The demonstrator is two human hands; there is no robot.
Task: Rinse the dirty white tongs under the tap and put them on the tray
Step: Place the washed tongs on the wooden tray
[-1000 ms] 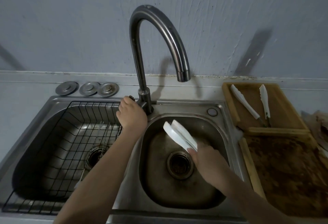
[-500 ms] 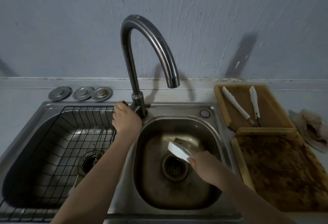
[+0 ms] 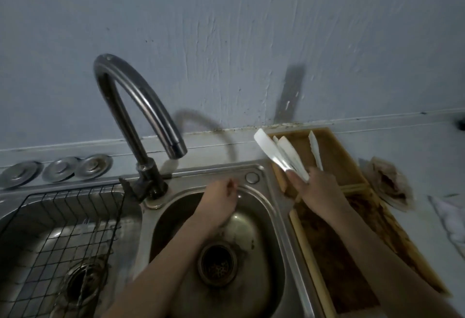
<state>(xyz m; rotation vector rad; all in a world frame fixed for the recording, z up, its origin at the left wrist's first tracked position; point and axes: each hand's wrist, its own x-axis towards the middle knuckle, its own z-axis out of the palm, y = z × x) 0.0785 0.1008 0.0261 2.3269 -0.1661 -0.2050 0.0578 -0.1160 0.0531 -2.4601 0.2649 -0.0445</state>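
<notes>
My right hand (image 3: 317, 189) grips the white tongs (image 3: 273, 153) by their lower end and holds them over the near left corner of the wooden tray (image 3: 337, 151), tips pointing up and left. Another white tongs piece (image 3: 315, 150) lies in that tray. My left hand (image 3: 221, 198) hovers over the right sink bowl (image 3: 261, 207), fingers loosely curled, holding nothing. The dark curved tap (image 3: 141, 106) stands left of it; no water shows at its spout.
A wire basket (image 3: 65, 229) fills the left sink bowl. Three metal drain lids (image 3: 57, 169) lie on the counter behind it. A second, stained wooden tray (image 3: 352, 254) lies nearer me on the right, with crumpled brown paper (image 3: 390, 184) beyond it.
My right hand carried the tongs out of the right bowl, up and right to above the tray. My left hand left the tap handle and moved over the right bowl. The view shifted right.
</notes>
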